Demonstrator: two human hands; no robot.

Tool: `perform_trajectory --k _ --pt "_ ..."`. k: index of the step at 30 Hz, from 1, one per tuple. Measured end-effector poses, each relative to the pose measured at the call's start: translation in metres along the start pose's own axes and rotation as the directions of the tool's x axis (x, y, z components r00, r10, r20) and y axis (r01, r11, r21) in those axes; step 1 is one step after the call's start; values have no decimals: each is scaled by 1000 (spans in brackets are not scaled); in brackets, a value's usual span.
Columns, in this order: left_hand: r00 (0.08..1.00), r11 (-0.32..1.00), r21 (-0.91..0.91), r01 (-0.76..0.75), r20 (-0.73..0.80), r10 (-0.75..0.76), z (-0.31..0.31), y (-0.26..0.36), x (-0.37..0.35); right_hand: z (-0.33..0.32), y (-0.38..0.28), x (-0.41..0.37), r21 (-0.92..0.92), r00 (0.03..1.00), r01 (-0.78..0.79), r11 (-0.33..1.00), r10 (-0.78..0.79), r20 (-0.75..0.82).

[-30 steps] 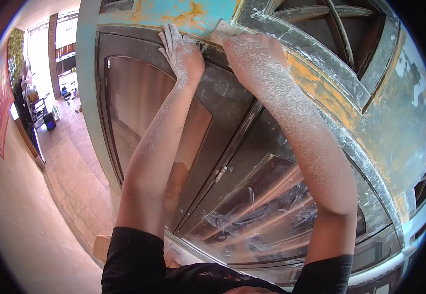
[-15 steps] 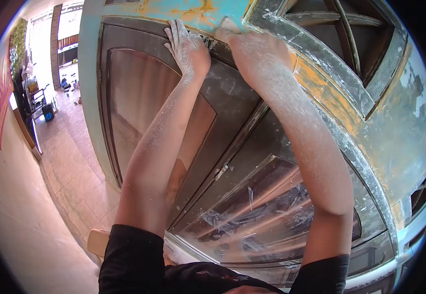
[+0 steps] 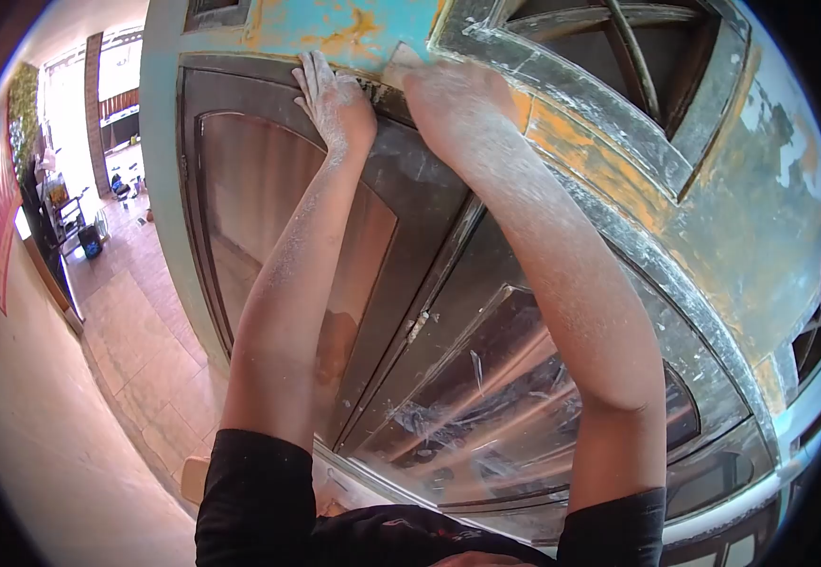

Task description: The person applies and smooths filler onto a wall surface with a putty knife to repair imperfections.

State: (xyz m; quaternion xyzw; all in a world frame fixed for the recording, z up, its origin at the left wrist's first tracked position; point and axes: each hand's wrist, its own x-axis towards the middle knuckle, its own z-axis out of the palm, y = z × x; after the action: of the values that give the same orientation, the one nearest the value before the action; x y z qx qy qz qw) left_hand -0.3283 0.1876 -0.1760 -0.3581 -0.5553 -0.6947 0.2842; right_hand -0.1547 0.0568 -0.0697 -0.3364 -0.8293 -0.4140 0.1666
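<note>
My left hand (image 3: pixel 337 106), dusted with white powder, rests against the top of a dark brown door panel (image 3: pixel 420 156), its fingers stretched out and apart. Just to its right, my right hand (image 3: pixel 459 99) is closed and slightly blurred at the top frame of the door. A pale, dusty piece that looks like folded sandpaper (image 3: pixel 403 60) sticks out from its fingers, pressed to the frame's edge. Most of that piece is hidden by the hand. White dust also coats both forearms.
Above are a turquoise wall (image 3: pixel 302 28) with orange patches and a dark latticed vent (image 3: pixel 609 57). A white-smeared latch (image 3: pixel 419 326) sits where the two doors meet. Plastic film (image 3: pixel 476 425) covers the right door's pane. Leftward, a tiled floor (image 3: pixel 136 331) leads to a bright opening.
The view has shifted, so the door, frame and both hands appear farther left. My right hand stays closed at the frame's edge; my left hand remains spread on the door top.
</note>
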Motion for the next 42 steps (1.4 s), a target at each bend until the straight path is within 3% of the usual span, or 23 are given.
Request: perform_trajectory --k 3,8,13,16,18,22,24,26,29,32,37,39,42 --pt "995 980 -173 102 -6 -104 -8 14 -6 1 25 -38 8 999 -36 999 35 26" --pt "996 997 -67 27 90 -21 -17 19 -8 -31 68 -130 -51 965 -223 973 228 130" --pt "990 986 -88 -140 19 142 -13 18 -4 -37 111 -189 -71 922 -383 921 386 37" --pt "983 976 -123 -178 30 183 -12 14 -2 -30 108 -158 -126 922 -348 929 364 134" --pt "983 976 -132 -171 43 178 -11 14 -2 -29 95 -132 -122 943 -306 944 318 94" --pt "981 978 -105 -178 59 185 -14 16 -5 -33 96 -142 -73 962 -266 961 269 41" --pt "979 977 -98 -191 54 197 -13 17 -11 -40 105 -168 -65 929 -337 939 343 138" --pt "928 925 -100 -367 27 371 -16 25 -25 -51 105 -190 -101 916 -341 935 354 188" --pt "869 864 -145 -483 42 493 -24 62 -49 -43 103 -183 -99 913 -342 935 355 200" --pt "793 787 -227 -574 86 603 -30 105 -73 -35 97 -175 -60 927 -341 938 346 143" --pt "752 764 -247 -596 162 639 -34 100 -78 -38 133 -240 -24 919 -383 923 384 87" --pt "746 764 -248 -596 181 641 -36 96 -79 -43 144 -274 14 795 -603 797 600 89" --pt "754 759 -278 -588 151 639 -38 104 -84 -25 150 -294 115 769 -631 767 638 -36"
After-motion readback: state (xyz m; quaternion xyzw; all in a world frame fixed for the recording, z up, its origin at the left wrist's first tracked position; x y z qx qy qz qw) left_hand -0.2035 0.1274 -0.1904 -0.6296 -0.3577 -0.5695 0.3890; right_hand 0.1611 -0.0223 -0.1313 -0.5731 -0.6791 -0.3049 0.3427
